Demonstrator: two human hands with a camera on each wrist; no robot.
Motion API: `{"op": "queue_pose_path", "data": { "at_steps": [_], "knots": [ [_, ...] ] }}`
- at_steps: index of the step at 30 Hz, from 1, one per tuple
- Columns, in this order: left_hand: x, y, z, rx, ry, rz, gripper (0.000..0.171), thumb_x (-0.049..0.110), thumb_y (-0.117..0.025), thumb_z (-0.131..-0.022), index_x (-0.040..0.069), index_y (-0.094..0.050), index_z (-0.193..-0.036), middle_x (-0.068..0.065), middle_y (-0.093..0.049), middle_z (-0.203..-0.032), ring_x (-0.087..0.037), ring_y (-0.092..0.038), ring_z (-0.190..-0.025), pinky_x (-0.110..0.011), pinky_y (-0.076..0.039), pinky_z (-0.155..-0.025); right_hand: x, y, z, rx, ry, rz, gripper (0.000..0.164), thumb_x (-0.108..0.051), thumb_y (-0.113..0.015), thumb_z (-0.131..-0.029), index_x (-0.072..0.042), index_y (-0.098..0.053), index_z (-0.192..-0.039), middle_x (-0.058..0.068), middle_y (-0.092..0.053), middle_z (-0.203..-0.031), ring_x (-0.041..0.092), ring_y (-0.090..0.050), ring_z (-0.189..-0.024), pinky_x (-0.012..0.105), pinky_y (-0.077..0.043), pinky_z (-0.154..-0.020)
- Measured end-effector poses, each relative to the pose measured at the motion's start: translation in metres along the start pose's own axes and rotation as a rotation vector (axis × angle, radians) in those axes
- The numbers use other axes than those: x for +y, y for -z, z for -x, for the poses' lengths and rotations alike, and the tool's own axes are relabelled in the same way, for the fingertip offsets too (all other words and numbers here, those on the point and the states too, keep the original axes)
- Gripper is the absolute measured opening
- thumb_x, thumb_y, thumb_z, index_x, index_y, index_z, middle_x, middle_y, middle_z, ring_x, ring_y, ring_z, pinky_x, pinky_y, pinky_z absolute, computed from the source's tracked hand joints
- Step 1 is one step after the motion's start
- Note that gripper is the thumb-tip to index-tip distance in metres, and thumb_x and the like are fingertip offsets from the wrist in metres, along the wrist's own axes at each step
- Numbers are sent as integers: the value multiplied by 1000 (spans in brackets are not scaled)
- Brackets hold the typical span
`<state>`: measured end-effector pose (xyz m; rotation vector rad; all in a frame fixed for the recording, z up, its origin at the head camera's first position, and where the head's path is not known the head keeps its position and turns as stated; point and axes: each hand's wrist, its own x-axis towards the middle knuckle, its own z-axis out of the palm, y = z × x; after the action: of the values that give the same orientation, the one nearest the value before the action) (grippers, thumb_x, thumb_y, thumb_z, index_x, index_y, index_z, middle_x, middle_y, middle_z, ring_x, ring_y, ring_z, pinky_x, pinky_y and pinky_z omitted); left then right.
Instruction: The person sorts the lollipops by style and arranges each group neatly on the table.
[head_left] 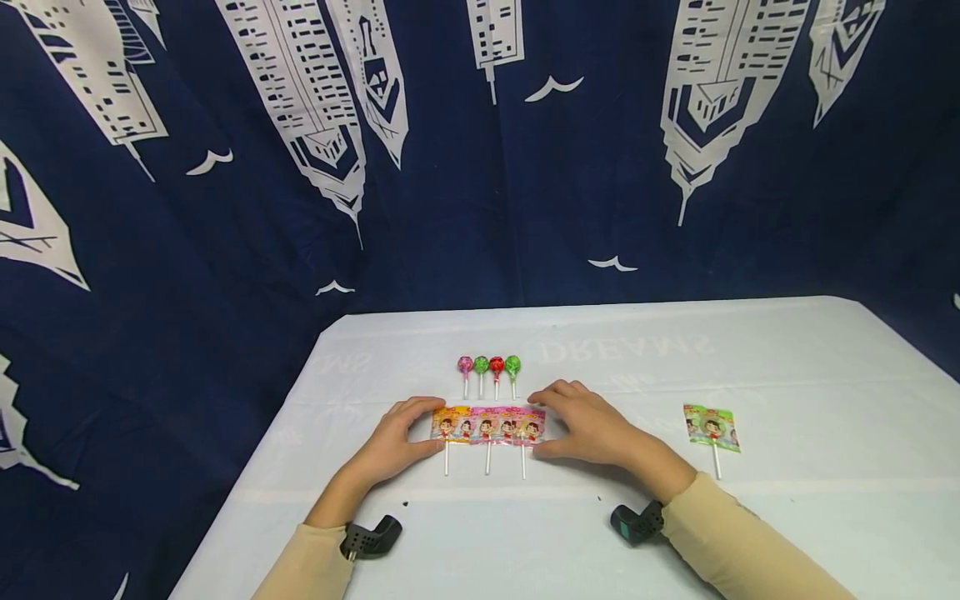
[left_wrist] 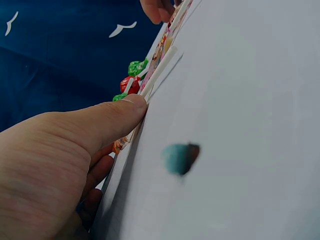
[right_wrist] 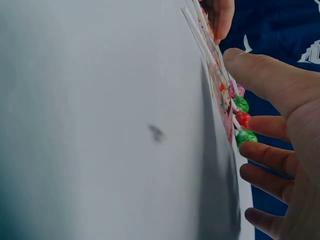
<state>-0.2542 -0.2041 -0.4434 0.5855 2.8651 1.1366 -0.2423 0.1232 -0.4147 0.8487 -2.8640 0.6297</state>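
Observation:
Three flat-wrapped lollipops lie side by side with sticks toward me: an orange one (head_left: pixel 452 424) at left, a pink one (head_left: pixel 489 425) in the middle and another pink one (head_left: pixel 531 427) at right. My left hand (head_left: pixel 392 442) is at the row's left end, its index fingertip by the orange wrapper's upper corner and its thumb by the lower one. At the opposite end my right hand (head_left: pixel 588 425) spans the right pink wrapper's edge, thumb low and fingers high. The right wrist view shows that hand's fingers (right_wrist: pixel 270 155) spread apart, holding nothing.
Behind the row stand out several ball lollipops: pink (head_left: pixel 465 365), green (head_left: pixel 482 365), red (head_left: pixel 497 365) and another green (head_left: pixel 513 365). A green-wrapped flat lollipop (head_left: pixel 712 428) lies apart at right on the white-covered table (head_left: pixel 840 400). A dark blue printed cloth (head_left: pixel 525 208) hangs behind.

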Motion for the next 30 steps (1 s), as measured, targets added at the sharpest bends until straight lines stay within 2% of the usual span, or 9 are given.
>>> {"op": "queue_pose_path", "data": {
  "at_steps": [11,22,30],
  "knots": [
    [0,0,0,-1,-7,-3,58,20,-81,-84,19,-59,-137,2,-56,-143,-27,-42,-142,-56,-30,-117,13,25,21,85,-1,-8,64,-40,-83,-78,-14,-61,-133,3,-60,-130,28,-54,-121,51,-48,-99],
    [0,1,0,-8,-17,-6,60,18,-81,-83,17,-58,-139,0,-56,-145,-28,-42,-142,-56,-29,-117,44,56,54,106,-59,-48,62,-39,-80,-83,-13,-58,-136,7,-57,-136,33,-49,-128,57,-44,-103],
    [1,1,-1,-15,-29,-11,60,18,-81,-84,16,-57,-139,-1,-55,-145,-29,-42,-142,-57,-29,-118,70,74,80,129,-87,-86,61,-37,-79,-85,-13,-56,-136,12,-54,-138,38,-46,-128,62,-41,-99]
  ]
}}
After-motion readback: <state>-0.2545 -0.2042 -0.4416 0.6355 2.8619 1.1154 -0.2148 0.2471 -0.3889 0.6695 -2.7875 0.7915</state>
